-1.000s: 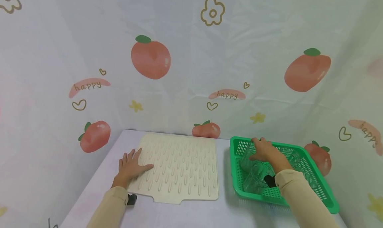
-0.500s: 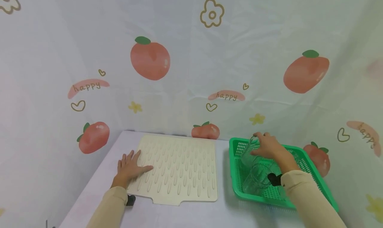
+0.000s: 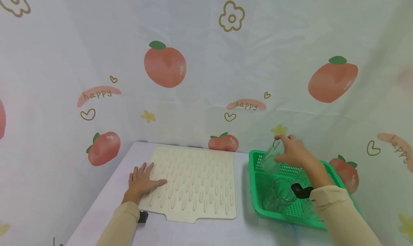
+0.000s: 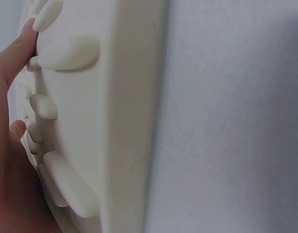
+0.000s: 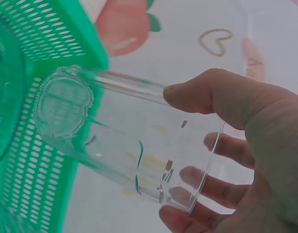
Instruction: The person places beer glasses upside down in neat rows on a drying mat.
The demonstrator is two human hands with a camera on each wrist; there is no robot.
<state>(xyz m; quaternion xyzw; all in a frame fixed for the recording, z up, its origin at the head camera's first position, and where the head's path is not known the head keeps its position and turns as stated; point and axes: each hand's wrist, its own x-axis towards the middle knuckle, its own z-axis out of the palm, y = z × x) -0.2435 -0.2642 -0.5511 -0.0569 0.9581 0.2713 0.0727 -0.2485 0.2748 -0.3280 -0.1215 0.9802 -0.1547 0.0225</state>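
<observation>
Over the green basket's (image 3: 284,218) far-left corner, the person's right hand (image 3: 294,153) grips a clear glass (image 3: 270,160) near its rim, long axis tilted, base lower (contact unclear). The left hand (image 3: 142,182), fingers spread, rests on the mat (image 3: 196,181) left of the basket.

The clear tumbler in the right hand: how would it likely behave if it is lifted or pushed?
The clear tumbler seems stiff, showing no visible dent where the right hand grips it. Its smooth, shiny wall may be slippery. Being taller than wide, it could tip if stood up and pushed.
</observation>
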